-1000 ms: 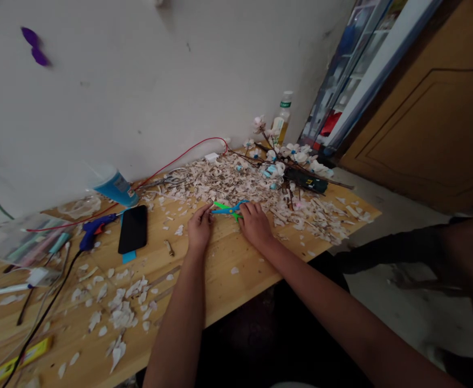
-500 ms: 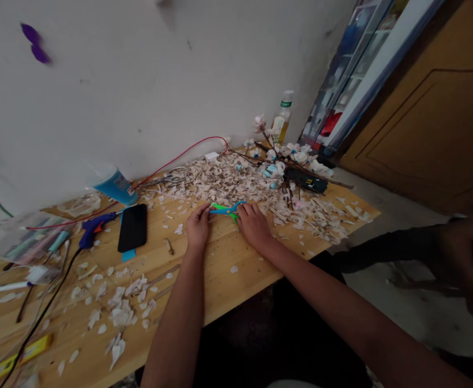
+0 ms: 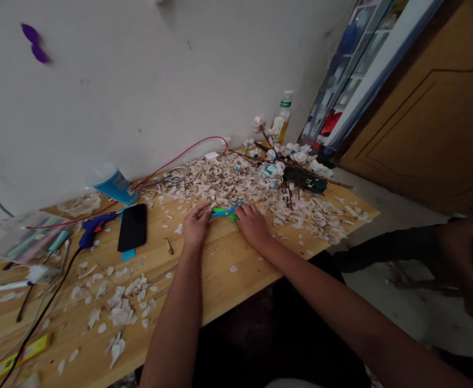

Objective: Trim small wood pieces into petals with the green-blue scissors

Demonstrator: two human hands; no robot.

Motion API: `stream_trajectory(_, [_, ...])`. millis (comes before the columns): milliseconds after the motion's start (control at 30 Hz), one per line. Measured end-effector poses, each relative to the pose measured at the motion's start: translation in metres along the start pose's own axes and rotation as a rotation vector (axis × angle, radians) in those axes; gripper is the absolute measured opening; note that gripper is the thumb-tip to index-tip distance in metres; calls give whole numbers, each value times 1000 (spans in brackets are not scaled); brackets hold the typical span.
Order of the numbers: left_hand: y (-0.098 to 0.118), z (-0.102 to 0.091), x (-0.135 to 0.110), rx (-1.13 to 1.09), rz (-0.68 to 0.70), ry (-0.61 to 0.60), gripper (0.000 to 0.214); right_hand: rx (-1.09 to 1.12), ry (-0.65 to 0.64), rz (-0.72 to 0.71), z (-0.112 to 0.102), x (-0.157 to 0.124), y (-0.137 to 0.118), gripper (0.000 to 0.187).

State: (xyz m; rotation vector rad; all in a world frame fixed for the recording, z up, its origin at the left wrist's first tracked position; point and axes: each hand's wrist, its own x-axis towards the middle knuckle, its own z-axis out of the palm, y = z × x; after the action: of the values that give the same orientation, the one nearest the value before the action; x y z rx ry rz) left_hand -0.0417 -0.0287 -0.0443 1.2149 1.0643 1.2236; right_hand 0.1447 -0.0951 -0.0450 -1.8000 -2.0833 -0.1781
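My right hand (image 3: 253, 226) is closed round the handles of a pair of blue and green scissors (image 3: 223, 213), whose blades point left. At the blade tips, my left hand (image 3: 196, 226) has its thumb and fingers pinched together; whatever lies between them is too small to make out. Just behind both hands spreads a heap of pale, dry petal-like scraps (image 3: 220, 180). To the heap's right lie branches with white and light-blue flowers (image 3: 272, 170).
On the wooden table (image 3: 220, 280), a black phone (image 3: 133, 227), a blue glue gun (image 3: 94, 228) and a tilted blue cup (image 3: 117, 186) lie to the left. A bottle (image 3: 282, 118) stands behind the flowers. Another person's arm (image 3: 468, 258) shows at right.
The scissor blades have come closer together. My left hand has shifted slightly left, and my right hand has barely moved.
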Motion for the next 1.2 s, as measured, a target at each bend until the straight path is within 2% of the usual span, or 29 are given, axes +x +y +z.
stream_trajectory(267, [4,3,0,105,-48,68,36,-33,7,-38,0,2,-3,23])
stream_trajectory(467, [5,2,-2,298,28,53,34,-44,15,-9,-2,1,-4,24])
stream_trajectory(667, [-6,1,2,188,17,69,22,-27,-9,10,-3,0,-3,25])
stream_trajectory(967, [-10,1,0,237,74,32,14,-19,21,10,-2,-1,-2,25])
stream_trajectory(1200, [-7,2,3,97,10,-12,27,-4,9,-9,-2,-1,-2,25])
